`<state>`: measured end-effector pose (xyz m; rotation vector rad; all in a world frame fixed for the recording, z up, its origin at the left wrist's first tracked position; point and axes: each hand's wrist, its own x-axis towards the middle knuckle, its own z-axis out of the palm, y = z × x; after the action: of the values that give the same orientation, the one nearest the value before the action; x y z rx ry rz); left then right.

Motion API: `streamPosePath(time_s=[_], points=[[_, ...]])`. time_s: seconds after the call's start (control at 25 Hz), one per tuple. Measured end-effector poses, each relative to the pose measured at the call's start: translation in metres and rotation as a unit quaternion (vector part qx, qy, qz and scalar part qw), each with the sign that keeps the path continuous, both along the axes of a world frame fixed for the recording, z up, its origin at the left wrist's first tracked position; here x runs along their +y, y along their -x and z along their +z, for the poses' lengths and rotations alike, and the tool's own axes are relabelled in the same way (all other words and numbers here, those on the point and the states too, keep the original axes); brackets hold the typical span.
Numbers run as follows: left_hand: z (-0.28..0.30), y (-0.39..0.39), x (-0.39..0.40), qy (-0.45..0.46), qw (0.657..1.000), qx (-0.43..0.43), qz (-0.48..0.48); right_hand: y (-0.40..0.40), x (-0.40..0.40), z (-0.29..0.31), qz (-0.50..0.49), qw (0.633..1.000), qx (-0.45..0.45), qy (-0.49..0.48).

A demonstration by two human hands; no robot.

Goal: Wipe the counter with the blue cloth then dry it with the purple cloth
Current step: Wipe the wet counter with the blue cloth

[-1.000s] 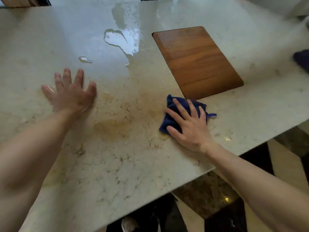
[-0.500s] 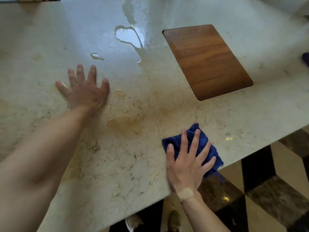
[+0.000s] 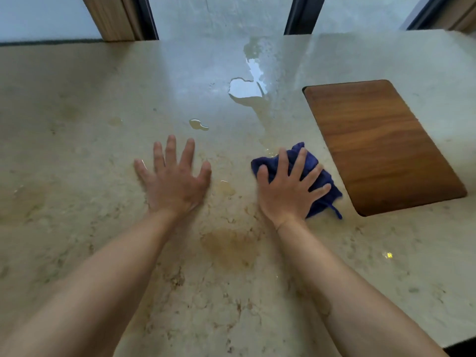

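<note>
**On the desk, wet pass under way: water still standing at 12 o'clock**

At the centre of the marble desk point(image 3: 77, 176) the right hand point(image 3: 288, 191) lies flat on the blue cloth point(image 3: 319, 176), fingers spread and straight, pressing the bunched cloth down rather than clutching it. The left hand point(image 3: 175, 181) rests palm-down on bare stone at 9 o'clock of the cloth, fingers apart, holding nothing; it appears to serve as a brace.

Findings: a large puddle point(image 3: 244, 91) stands at 12 o'clock of the cloth, a wet trail running from it toward the cloth. A small droplet pool point(image 3: 198, 124) sits at 11 o'clock. A wooden board point(image 3: 381, 148), set at 3 o'clock, lies just beside the cloth without touching it.

Recommendation: the cloth is wadded, so contact is likely narrow; flattening it should lift more water. Push outward to 12 o'clock in overlapping strokes, then sweep the small pool. Keep the cloth's loose tail off the board.

The purple cloth is not in view; drying not yet begun.
</note>
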<state>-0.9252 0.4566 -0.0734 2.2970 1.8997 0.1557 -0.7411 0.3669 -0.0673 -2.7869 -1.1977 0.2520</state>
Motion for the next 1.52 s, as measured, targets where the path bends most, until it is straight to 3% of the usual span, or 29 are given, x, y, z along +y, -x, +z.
streamPosePath(time_s=[0.44,0.72,0.88,1.2,1.52], points=[[-0.003,0.001,-0.001,0.007,0.999,0.049,0.004,-0.098,0.245,0.007,0.097,0.995,0.022,0.007],[-0.003,0.000,0.002,-0.008,0.998,0.061,0.003,-0.123,0.381,0.014,0.206,0.978,0.040,0.010],[-0.002,0.000,0.002,-0.012,0.998,0.057,0.005,-0.109,0.411,0.014,0.325,0.945,0.030,0.009],[-0.002,0.002,0.002,0.008,0.998,0.054,0.009,-0.085,0.324,0.014,0.480,0.877,0.011,0.004],[0.003,0.001,0.006,0.023,0.999,0.027,0.013,-0.062,0.128,0.014,0.504,0.863,0.015,0.004]])
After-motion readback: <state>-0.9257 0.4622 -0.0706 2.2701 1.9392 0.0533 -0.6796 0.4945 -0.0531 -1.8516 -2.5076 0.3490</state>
